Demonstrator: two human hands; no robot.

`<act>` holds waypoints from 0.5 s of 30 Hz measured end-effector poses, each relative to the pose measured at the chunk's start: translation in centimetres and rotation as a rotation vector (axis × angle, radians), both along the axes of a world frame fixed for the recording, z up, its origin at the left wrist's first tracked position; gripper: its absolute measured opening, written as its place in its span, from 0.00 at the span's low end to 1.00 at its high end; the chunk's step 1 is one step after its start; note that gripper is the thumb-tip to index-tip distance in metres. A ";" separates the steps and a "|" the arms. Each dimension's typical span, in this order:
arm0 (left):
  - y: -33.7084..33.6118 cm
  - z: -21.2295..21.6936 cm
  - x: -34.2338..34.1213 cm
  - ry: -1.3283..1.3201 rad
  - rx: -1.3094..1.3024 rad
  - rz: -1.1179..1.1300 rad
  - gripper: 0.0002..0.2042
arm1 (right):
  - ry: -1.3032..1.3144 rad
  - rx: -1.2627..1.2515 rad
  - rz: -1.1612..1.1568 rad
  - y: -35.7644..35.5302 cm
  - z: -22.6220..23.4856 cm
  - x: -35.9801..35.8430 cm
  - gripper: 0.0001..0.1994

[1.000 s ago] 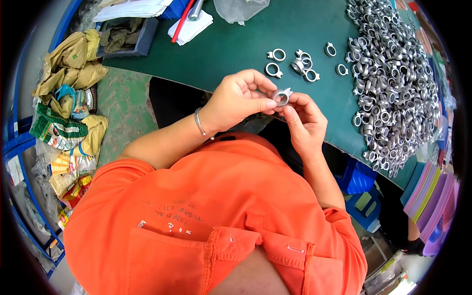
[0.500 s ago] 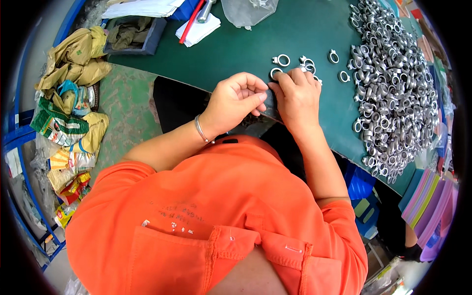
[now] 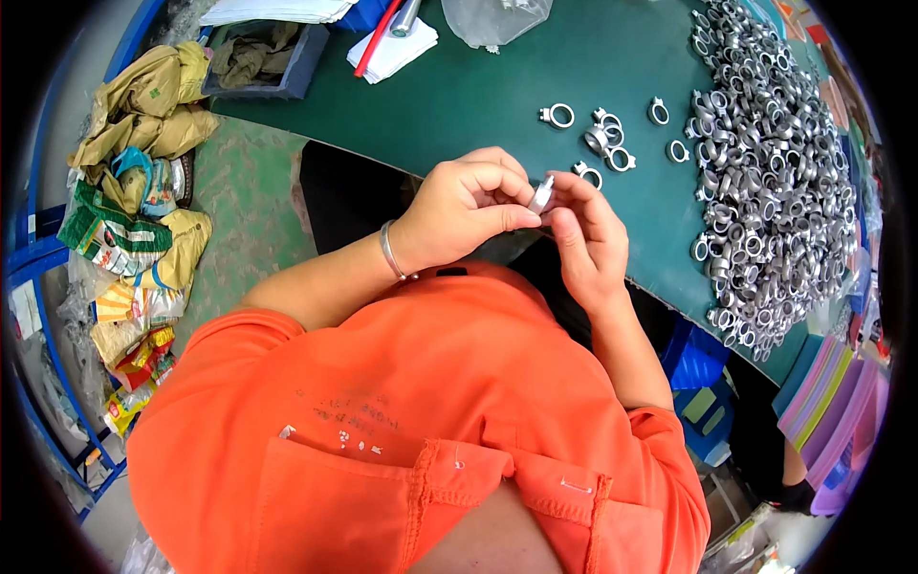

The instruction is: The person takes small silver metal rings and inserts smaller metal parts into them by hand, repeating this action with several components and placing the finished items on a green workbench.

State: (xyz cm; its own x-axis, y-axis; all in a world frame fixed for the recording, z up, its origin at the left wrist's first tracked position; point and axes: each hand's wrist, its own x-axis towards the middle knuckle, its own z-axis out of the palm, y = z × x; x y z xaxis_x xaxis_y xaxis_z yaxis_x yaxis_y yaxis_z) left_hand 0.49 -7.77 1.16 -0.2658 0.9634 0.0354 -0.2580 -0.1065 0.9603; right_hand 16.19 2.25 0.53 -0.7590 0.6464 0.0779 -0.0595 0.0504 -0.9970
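A small silver metal ring with a stub is held up at the table's near edge. My left hand pinches it between thumb and fingers. My right hand has its curled fingertips at the ring's right side, gripping it too. Just beyond the right fingers, several similar loose rings lie on the green tabletop, some touching one another. A large heap of the same metal rings covers the table's right side.
Along the back are a clear plastic bag, a red stick beside a metal tool on white paper, and a grey bin with cloth. Crumpled sacks line the left. Purple and coloured sheets stand at the right.
My right hand has come back from the loose rings toward my left hand, bringing a metal ring. My left hand now pinches that ring.
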 end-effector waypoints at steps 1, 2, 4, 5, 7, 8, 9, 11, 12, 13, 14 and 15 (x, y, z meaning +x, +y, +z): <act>-0.2 0.3 -0.2 0.181 0.003 -0.022 0.06 | -0.008 0.037 0.052 0.0 -0.1 0.2 0.15; -0.4 0.5 -0.3 0.362 0.005 -0.044 0.06 | -0.011 0.035 0.051 -0.2 -0.1 0.2 0.15; -0.5 0.7 -0.5 0.419 0.010 -0.049 0.06 | 0.084 -0.131 0.043 -0.5 -0.2 0.0 0.16; -0.6 0.7 -0.4 0.476 0.016 -0.052 0.06 | 0.093 -0.088 0.012 -0.6 -0.4 0.0 0.16; -0.7 0.2 -0.2 0.355 -0.003 -0.047 0.06 | 0.092 0.057 0.000 -0.4 -0.2 -0.1 0.16; -0.7 0.1 -0.1 0.233 -0.020 -0.044 0.06 | 0.090 0.204 -0.014 -0.3 -0.1 -0.1 0.16; -0.7 0.0 0.0 0.233 -0.021 -0.042 0.06 | 0.090 0.203 -0.013 -0.3 -0.2 -0.2 0.16; -0.7 0.0 0.1 0.150 0.006 -0.020 0.06 | 0.093 0.265 -0.035 -0.2 -0.3 -0.2 0.16; -0.7 0.0 0.2 0.149 0.006 -0.019 0.06 | 0.093 0.265 -0.035 -0.2 -0.3 -0.2 0.16; -0.7 0.1 0.4 0.090 0.009 -0.005 0.06 | 0.093 0.290 -0.034 -0.1 -0.2 -0.2 0.16; -0.6 0.1 0.5 0.031 0.013 0.010 0.05 | 0.094 0.314 -0.033 -0.1 -0.2 -0.1 0.16; -0.5 0.2 0.6 0.031 0.013 0.009 0.05 | 0.093 0.314 -0.033 -0.1 -0.1 -0.1 0.16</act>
State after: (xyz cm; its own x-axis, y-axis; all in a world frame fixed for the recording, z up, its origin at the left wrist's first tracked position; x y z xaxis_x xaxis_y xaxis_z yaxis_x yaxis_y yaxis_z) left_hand 1.05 -8.29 1.36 -0.2735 0.9603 0.0559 -0.2273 -0.1210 0.9663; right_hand 16.11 2.15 0.47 -0.7184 0.6038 0.3454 -0.1428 0.3579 -0.9228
